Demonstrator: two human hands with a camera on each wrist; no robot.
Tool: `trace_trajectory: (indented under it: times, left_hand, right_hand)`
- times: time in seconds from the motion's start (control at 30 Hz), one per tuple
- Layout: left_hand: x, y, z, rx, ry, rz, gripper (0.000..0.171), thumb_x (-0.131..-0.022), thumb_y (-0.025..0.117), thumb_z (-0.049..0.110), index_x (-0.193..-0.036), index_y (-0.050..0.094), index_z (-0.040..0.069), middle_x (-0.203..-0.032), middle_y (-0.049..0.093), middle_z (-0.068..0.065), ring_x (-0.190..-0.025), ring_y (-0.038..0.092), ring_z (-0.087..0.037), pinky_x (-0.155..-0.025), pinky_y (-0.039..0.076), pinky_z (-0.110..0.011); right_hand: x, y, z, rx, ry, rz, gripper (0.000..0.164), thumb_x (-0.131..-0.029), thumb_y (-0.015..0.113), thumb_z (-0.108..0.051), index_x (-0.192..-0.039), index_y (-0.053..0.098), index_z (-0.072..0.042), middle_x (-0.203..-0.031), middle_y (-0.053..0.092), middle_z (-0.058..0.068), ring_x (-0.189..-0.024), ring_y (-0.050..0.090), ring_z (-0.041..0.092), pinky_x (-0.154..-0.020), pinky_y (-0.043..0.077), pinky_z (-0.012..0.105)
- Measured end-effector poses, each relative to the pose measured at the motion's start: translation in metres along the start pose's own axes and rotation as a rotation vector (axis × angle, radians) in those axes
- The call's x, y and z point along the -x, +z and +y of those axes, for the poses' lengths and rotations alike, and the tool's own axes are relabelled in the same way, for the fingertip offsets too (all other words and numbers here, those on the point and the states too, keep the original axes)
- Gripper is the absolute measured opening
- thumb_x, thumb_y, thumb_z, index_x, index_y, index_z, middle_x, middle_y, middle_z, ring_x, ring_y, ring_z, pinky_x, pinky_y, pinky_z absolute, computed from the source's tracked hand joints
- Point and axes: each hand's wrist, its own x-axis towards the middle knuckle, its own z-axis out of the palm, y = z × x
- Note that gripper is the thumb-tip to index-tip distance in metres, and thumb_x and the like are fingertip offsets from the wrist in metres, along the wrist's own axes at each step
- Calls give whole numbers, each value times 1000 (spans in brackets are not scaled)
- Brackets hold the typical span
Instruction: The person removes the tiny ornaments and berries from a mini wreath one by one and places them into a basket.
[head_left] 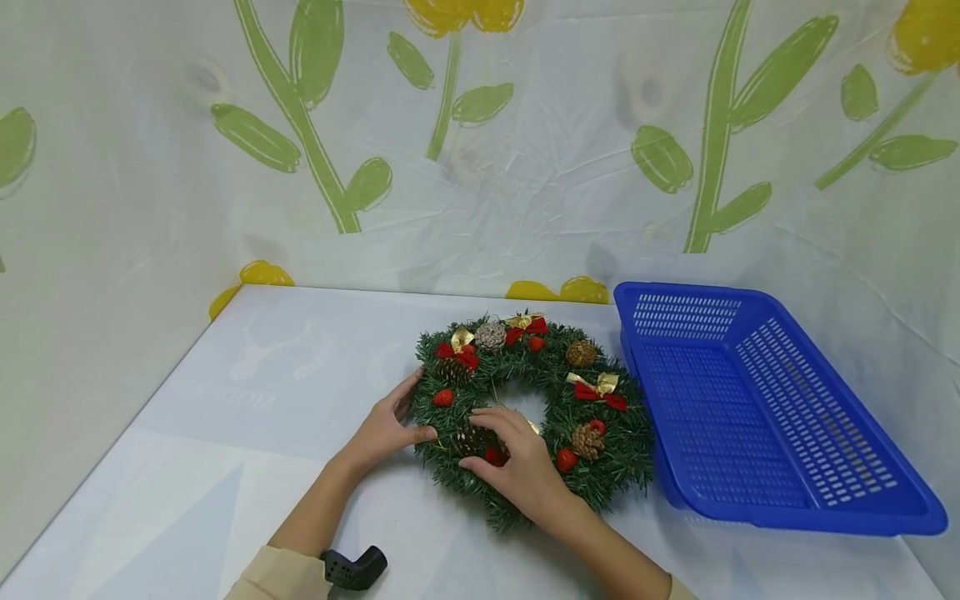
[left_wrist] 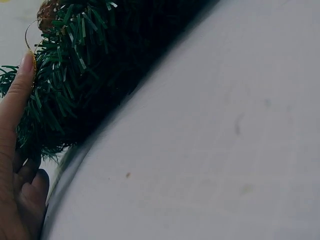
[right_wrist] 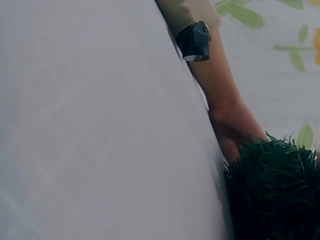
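Note:
A green Christmas wreath (head_left: 622,433) lies on the table, decorated with pine cones, red berries and red-and-gold bows. My left hand (head_left: 382,429) grips its left edge, thumb on top and the other fingers at the outer side. In the left wrist view, the thumb touches a thin gold cord (left_wrist: 34,67) by the green needles. My right hand (head_left: 521,467) reaches over the wreath's lower left, with thumb and fingers curved round a dark pine cone (head_left: 470,440). A bit of red shows beside that cone. Part of the cone is hidden by the right hand.
A blue plastic basket (head_left: 750,425) stands just right of the wreath, its rim close to the needles. A black device (head_left: 356,569) sits at the left sleeve cuff. Flower-printed cloth (head_left: 555,167) hangs behind the white table (head_left: 225,433).

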Motion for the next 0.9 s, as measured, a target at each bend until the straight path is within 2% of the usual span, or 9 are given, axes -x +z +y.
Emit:
trace_trajectory:
  times: [0.07, 0.17, 0.27, 0.47, 0.53, 0.63, 0.7, 0.9]
  left_hand:
    - [0, 0, 0, 4, 0, 0, 103, -73, 79, 41, -152, 20, 10, -156, 18, -17, -141, 20, -37, -114, 25, -49]
    - [0, 1, -1, 5, 0, 3, 103, -73, 79, 42, -152, 21, 10, -156, 18, -17, -141, 20, -36, -114, 25, -49]
    - [1, 1, -1, 10, 7, 3, 104, -72, 79, 43, -152, 21, 9, -156, 18, -17, -141, 20, -36, -114, 25, -48]
    - [2, 2, 0, 12, 14, 5, 104, -72, 79, 44, -151, 21, 8, -156, 18, -18, -141, 20, -36, -114, 25, -48]
    - [2, 2, 0, 13, 7, 5, 104, -72, 79, 43, -151, 21, 8, -156, 18, -17, -141, 20, -36, -114, 25, -48]
    - [2, 2, -1, 12, -3, 5, 104, -72, 79, 43, -151, 21, 8, -156, 18, -17, -141, 19, -36, -114, 25, -48]
    - [1, 1, 0, 5, 0, 5, 104, -73, 79, 43, -152, 21, 9, -156, 18, -18, -141, 19, -37, -113, 25, -48]
    - [-1, 0, 1, -3, 17, 8, 103, -73, 77, 46, -152, 21, 9, -156, 18, -18, -141, 20, -38, -113, 26, -49]
  right_hand:
    - [0, 1, 1, -20, 13, 13, 50, -67, 85, -17, -110, 64, -4, -110, 65, 7, -97, 60, 19, -78, 56, 29]
    - [1, 2, 3, -70, 26, 41, 46, -68, 85, -14, -108, 65, -4, -103, 66, 5, -75, 54, 11, -62, 51, 19]
    - [2, 2, 4, -106, 27, 63, 44, -68, 84, -12, -109, 68, -4, -101, 64, 5, -69, 50, 9, -54, 44, 14]
    - [3, 3, 5, -134, 43, 83, 42, -69, 83, -10, -108, 70, -5, -105, 64, 8, -77, 58, 13, -55, 46, 13]
    - [3, 2, 4, -146, 65, 103, 42, -70, 82, -9, -109, 70, -5, -110, 66, 9, -88, 63, 19, -63, 53, 16]
    - [3, 1, 1, -190, 111, 138, 42, -71, 81, -7, -111, 69, -5, -114, 67, 9, -105, 64, 25, -79, 57, 25]
    - [2, 0, -1, -226, 133, 164, 42, -71, 81, -5, -112, 68, -3, -114, 68, 10, -106, 64, 25, -86, 56, 30]
    - [-1, -3, -5, -308, 139, 199, 41, -73, 79, -2, -112, 68, -2, -110, 69, 14, -100, 67, 22, -80, 58, 31]
